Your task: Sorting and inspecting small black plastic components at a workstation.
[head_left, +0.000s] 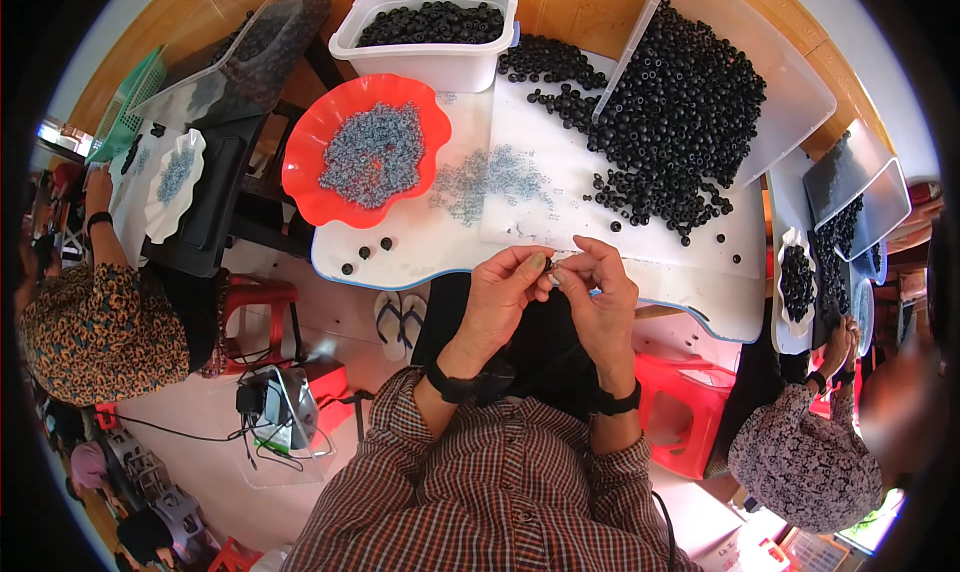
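Over the table's near edge, my left hand (502, 290) pinches a small black ring-like part (547, 264) between thumb and fingers. My right hand (602, 294) meets it there, its thumb and forefinger closed at a tiny pale piece (555, 281) against the black part. The fingers hide most of both. Ahead lies a heap of black parts (680, 102), spilling out of a clear bin (785, 102) tipped on its side. Small translucent blue-grey pieces (375, 152) fill a red scalloped dish (300, 177), and more of them (495, 182) are scattered on the white tabletop (400, 247).
A white tub (425, 64) of black parts stands at the back. Several loose black parts (364, 253) lie near the left front edge. People work at tables on the left (110, 317) and right (805, 457). Red stools (685, 412) and sandals (400, 324) are on the floor.
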A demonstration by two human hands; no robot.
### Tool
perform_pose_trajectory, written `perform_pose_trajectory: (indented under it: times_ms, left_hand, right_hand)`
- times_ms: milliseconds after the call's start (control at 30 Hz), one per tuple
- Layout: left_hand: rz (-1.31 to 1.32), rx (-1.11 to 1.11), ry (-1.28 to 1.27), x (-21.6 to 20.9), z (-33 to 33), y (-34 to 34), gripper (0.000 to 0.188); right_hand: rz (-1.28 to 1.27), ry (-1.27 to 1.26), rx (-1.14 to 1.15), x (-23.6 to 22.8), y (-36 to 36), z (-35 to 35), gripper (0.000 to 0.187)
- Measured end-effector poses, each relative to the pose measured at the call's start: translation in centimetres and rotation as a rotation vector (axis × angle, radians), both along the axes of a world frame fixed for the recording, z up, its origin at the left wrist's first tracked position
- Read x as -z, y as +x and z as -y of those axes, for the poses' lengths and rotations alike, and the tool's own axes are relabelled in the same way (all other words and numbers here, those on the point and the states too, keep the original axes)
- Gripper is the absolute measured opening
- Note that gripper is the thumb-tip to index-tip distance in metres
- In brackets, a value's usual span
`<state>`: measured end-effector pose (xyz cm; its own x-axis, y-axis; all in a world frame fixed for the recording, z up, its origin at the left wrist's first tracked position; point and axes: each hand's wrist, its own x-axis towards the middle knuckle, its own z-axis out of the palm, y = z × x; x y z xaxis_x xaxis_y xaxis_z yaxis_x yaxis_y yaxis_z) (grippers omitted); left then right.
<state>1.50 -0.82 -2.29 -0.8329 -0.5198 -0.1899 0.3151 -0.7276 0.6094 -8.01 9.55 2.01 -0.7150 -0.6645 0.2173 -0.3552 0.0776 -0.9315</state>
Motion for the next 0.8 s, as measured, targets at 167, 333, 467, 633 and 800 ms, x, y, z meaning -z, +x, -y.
perform_pose_trajectory:
  times_ms: [167, 333, 467, 633, 800]
  left_hand:
    - [0.037, 0.003, -0.046, 0.2, -0.1, 0.0, 0.021]
    - [0.121, 0.016, -0.164, 0.1, -0.3, -0.1, 0.020]
    - [0.135, 0.065, -0.258, -0.1, -0.1, 0.1, 0.020]
    - [0.132, 0.246, -0.305, 0.0, 0.5, 0.4, 0.019]
    - [0.051, 0.285, -0.128, 0.1, 0.4, -0.4, 0.020]
  right_hand:
    - [-0.082, 0.098, 0.011, -0.5, 0.1, -0.2, 0.036]
    - [-0.122, 0.135, -0.017, -0.9, -0.2, -0.5, 0.037]
    - [-0.089, 0.116, -0.070, -1.0, -0.7, -1.0, 0.038]
    - [0.286, 0.071, -0.126, -0.4, -1.6, -1.8, 0.039]
    - [0.608, -0.067, -0.167, 0.3, -2.5, -2.0, 0.038]
